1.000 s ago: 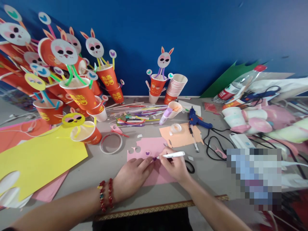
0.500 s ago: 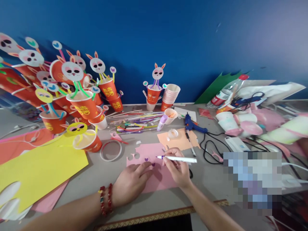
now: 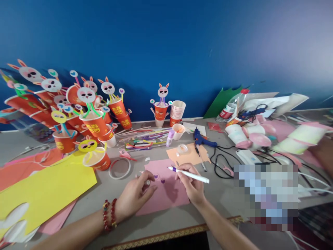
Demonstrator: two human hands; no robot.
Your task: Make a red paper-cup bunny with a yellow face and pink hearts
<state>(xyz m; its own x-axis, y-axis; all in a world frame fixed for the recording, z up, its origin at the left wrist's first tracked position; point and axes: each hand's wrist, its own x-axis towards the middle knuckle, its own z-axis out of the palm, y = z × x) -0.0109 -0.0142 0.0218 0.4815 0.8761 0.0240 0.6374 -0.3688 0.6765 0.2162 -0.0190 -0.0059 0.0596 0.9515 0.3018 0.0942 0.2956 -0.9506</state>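
Note:
Pink paper (image 3: 174, 201) lies on the table in front of me, with two small purple hearts (image 3: 162, 181) on it. My right hand (image 3: 191, 184) holds a white marker (image 3: 194, 176), its uncapped purple end pointing left above the paper. Over the paper's left part is my left hand (image 3: 137, 191), its thumb and fingers apart and curved, with a small pale piece visible between them; whether it touches that piece is unclear. A bracelet of red beads (image 3: 113, 212) circles my left wrist.
Rabbit-faced red cups (image 3: 95, 123) crowd the back left, near yellow card (image 3: 52, 184). Behind the paper are paper strips (image 3: 145, 135), a glue stick (image 3: 170, 138) and stacked cups (image 3: 178, 111). A blue glue gun (image 3: 205, 140) with black cable lies to the right.
My left hand has lifted off the heart and moved left, its fingers parting. The marker has tilted slightly, still in my right hand. The camera view has shifted.

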